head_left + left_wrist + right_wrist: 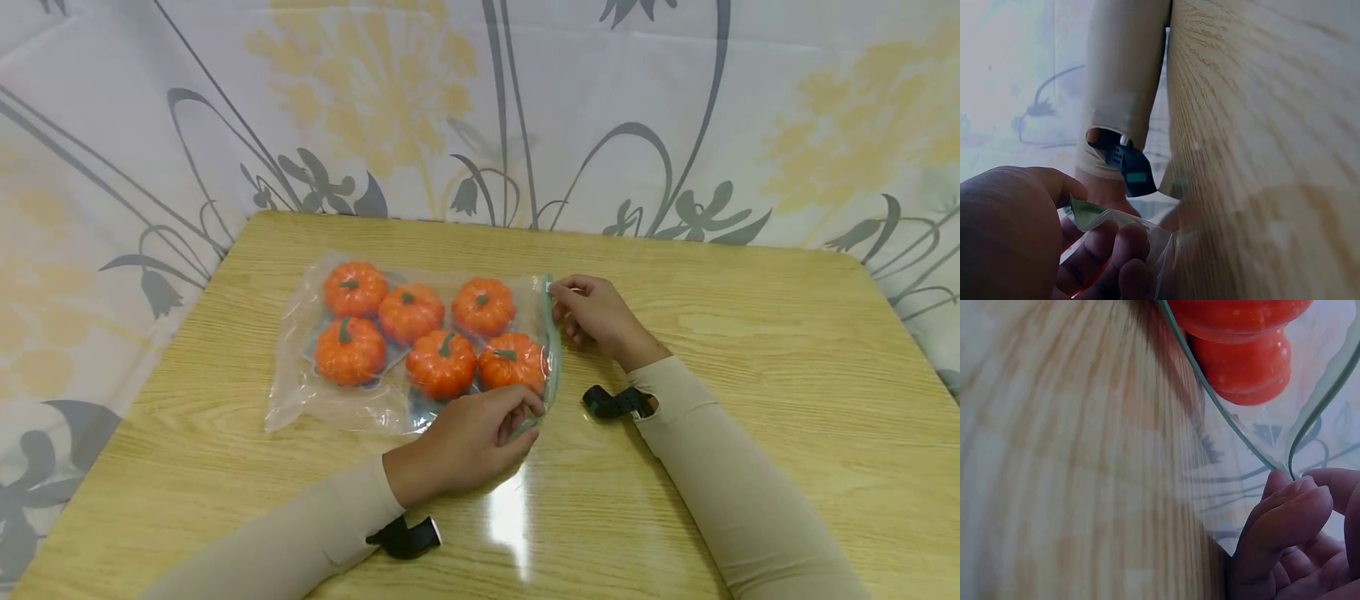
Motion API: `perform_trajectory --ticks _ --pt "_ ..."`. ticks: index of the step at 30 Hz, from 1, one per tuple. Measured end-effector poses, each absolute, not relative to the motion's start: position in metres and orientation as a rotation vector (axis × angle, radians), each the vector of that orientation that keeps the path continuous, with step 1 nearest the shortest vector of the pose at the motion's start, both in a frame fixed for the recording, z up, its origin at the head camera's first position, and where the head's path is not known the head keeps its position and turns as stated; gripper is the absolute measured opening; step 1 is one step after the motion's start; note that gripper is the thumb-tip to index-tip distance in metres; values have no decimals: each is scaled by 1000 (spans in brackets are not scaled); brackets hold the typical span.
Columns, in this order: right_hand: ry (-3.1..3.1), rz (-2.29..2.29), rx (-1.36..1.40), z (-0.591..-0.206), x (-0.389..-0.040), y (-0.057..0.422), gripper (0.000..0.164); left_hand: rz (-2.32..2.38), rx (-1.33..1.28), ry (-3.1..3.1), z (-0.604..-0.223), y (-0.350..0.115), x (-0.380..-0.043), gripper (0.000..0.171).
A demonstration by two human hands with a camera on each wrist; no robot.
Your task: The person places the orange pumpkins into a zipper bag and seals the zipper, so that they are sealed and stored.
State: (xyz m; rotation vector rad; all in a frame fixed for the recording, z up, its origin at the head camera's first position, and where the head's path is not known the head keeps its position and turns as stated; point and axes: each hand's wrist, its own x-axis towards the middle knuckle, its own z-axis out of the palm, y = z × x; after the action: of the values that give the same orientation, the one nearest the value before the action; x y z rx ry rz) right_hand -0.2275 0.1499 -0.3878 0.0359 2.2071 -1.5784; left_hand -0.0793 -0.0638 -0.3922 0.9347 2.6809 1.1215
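Note:
A clear zip bag (298,396) lies flat on the table, its green-edged mouth (554,337) facing right. Inside it are several small orange pumpkins (442,364) with green stems. My left hand (465,437) pinches the near corner of the mouth; in the left wrist view, thumb and forefinger hold the green strip (1088,214) with the other fingers curled beside the plastic. At the far corner, my right hand (596,317) pinches the strip's end between thumb and fingers. The right wrist view shows two green edges (1230,422) spreading apart from that pinch, with red-orange pumpkins between them.
The wood-grain table (757,333) reaches a patterned cloth (570,108) at its back and sides. Black wrist devices sit on the left sleeve (300,533) and the right sleeve (742,475). Light reflects off the tabletop in front of the bag.

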Motion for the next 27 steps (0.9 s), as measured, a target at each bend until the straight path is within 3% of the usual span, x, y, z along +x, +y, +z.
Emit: perform_trajectory --ticks 15,27 --pt "2099 -1690 -2 -395 -229 151 26 1029 922 2658 -358 -71 -81 22" --pt "2115 -1699 -2 -395 -229 152 29 872 835 2900 -297 -69 -138 23"
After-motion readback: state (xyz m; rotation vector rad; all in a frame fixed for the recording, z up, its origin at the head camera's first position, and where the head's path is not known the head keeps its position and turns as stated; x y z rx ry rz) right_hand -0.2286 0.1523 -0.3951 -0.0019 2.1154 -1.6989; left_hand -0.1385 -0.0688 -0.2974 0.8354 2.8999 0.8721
